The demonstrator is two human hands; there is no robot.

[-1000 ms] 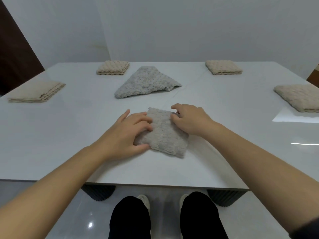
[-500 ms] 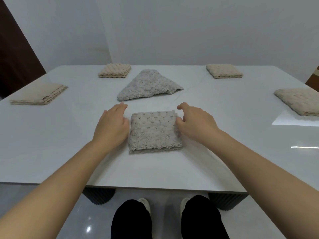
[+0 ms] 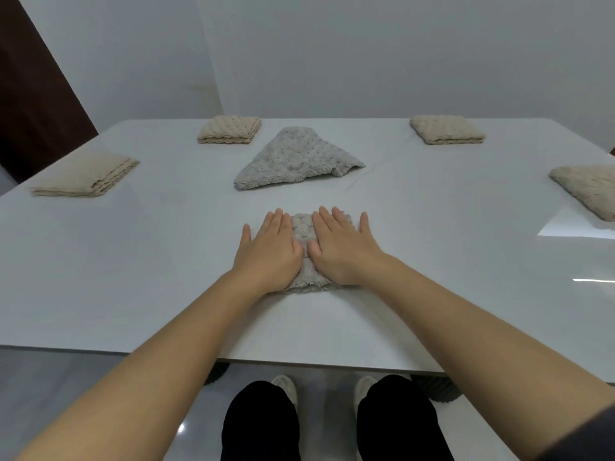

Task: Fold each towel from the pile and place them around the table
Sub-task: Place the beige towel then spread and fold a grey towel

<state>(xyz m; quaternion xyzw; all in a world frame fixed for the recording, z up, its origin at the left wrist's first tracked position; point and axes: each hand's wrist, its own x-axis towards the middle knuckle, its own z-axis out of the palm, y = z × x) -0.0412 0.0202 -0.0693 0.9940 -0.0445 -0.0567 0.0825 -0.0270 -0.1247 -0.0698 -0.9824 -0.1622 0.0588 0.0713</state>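
1. Both hands are flat with straight fingers: I'd press my left hand (image 3: 269, 252) and right hand (image 3: 342, 249) evenly down, squaring the edges.
2. The folded grey towel (image 3: 303, 227) lies under and between them, near the front edge of the table (image 3: 133, 287).
3. Beyond, one unfolded towel (image 3: 293, 161) waits mid-table.

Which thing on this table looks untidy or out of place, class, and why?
The loose grey towel at the middle of the table: it lies unfolded in a rumpled triangle, its right corner curled, whereas the four beige towels near the edges are neatly folded.
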